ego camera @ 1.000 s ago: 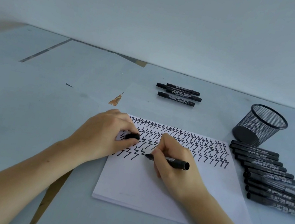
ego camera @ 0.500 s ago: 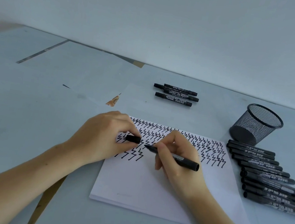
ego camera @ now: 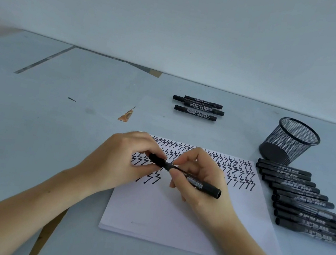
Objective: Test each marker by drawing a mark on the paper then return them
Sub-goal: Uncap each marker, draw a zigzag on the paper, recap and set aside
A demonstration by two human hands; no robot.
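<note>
Both hands meet above paper (ego camera: 170, 212). Right hand (ego camera: 200, 184) grips marker (ego camera: 197, 183) by barrel, tip end toward left hand (ego camera: 121, 161). Left fingers pinch cap (ego camera: 156, 160) at marker's tip; seated or not, cannot tell. Row of markers (ego camera: 303, 201) lies right of right hand.

mesh cup (ego camera: 289, 143) upright, empty | grey table (ego camera: 29, 126) | pale wall (ego camera: 181, 18)

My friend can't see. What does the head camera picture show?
Two hands push a cap onto a black marker above paper covered in zigzag marks. A row of markers and a mesh cup sit to the right; three markers lie farther back.
</note>
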